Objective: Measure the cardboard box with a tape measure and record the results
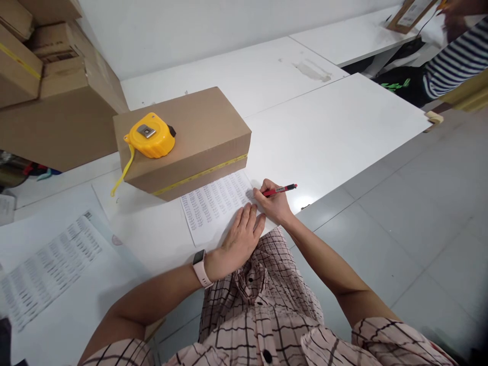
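Observation:
My right hand point(275, 204) grips a red and black pen point(280, 189), its lower end over the right part of a white sheet point(208, 216) with rows of small writing. My left hand point(241, 235) lies flat across the sheet's near edge, fingers stretched out and holding nothing. Just beyond the sheet stands a closed brown cardboard box point(198, 122) with a yellow strip along its near side. A yellow tape measure point(154, 136) rests on top of the box, its yellow wrist strap hanging over the left edge.
Several cardboard boxes point(57, 117) are stacked at the left. A printed sheet point(53, 264) lies on the white table point(316, 132) at lower left. At the far right, a person in a striped sleeve point(457, 61) is beside another box point(409, 15). The table's edge runs along my right.

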Available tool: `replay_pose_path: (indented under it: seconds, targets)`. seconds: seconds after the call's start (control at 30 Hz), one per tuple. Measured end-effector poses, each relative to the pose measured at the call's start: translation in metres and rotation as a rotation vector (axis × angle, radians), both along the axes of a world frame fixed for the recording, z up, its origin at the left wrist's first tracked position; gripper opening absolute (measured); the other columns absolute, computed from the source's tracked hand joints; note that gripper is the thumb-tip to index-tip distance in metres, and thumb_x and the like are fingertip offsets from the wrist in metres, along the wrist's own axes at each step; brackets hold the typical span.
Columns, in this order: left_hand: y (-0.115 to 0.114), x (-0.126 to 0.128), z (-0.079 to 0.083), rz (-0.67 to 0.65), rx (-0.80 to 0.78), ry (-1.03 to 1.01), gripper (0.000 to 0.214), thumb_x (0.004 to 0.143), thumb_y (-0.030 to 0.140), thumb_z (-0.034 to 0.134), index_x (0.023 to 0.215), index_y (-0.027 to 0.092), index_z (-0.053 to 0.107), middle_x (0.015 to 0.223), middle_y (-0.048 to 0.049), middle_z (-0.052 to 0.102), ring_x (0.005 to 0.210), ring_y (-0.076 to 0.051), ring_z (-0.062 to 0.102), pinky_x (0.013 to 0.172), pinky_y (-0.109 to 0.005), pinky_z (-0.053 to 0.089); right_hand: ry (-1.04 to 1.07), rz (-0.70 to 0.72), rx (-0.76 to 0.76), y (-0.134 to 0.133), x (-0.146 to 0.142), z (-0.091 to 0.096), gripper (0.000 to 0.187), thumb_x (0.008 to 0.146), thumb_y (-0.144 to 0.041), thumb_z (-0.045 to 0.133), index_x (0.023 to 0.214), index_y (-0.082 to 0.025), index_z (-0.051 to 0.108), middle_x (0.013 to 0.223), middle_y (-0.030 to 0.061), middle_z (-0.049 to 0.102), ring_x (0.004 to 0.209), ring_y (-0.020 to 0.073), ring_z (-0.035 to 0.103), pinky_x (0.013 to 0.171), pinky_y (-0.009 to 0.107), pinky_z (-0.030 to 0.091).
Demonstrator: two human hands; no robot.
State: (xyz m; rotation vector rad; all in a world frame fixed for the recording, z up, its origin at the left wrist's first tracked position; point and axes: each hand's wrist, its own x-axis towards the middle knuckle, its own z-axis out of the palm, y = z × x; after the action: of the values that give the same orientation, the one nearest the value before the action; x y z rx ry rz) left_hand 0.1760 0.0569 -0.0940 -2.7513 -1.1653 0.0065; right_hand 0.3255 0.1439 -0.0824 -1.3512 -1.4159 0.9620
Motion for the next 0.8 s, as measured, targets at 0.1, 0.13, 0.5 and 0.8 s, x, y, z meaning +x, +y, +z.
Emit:
replay_pose_path:
  seconds: [0.1,0.13,0.5,0.8]
  targets:
    - [0.0,-0.0005,0.0,-0.001,-0.002,0.002,0.073,0.094,0.033,0.057,0.155,0.002,0.033,0.159,-0.03,0.038,0.15,-0.042,0.033,0.123,-0.054,0.022,-0.006,0.003,0.005,0.0003,-0.0004,-0.0003,0.033,0.08,-0.021,0.062,0.06,-0.024,0.036,0.057,-0.0062,0.037,0.056,0.0099,0.032,0.053,0.028,0.027]
    - [0.0001,-0.0006,0.0003,-0.003,0.0,0.004,0.073,0.094,0.034,0.058,0.155,0.001,0.033,0.158,-0.0307,0.037,0.15,-0.042,0.033,0.124,-0.054,0.022,-0.003,0.008,0.004,0.0002,-0.0004,-0.0001,0.033,0.08,-0.021,0.062,0.06,-0.024,0.036,0.057,-0.0063,0.036,0.056,0.0099,0.031,0.053,0.029,0.027]
    - [0.0001,0.0013,0.0035,0.002,0.004,-0.001,0.07,0.094,0.033,0.058,0.154,0.001,0.037,0.158,-0.0295,0.04,0.149,-0.043,0.035,0.122,-0.054,0.025,0.01,0.001,-0.001,0.0006,0.0001,0.0006,0.033,0.078,-0.019,0.061,0.06,-0.024,0.035,0.057,-0.0063,0.035,0.055,0.01,0.031,0.053,0.029,0.027]
    - [-0.0002,0.0019,0.0031,0.015,-0.022,-0.011,0.072,0.096,0.03,0.055,0.156,0.0,0.031,0.158,-0.0312,0.038,0.15,-0.041,0.033,0.123,-0.054,0.022,-0.007,0.003,0.01,0.0008,0.0002,0.0009,0.033,0.078,-0.02,0.061,0.06,-0.024,0.035,0.057,-0.0057,0.036,0.056,0.0105,0.032,0.054,0.029,0.027]
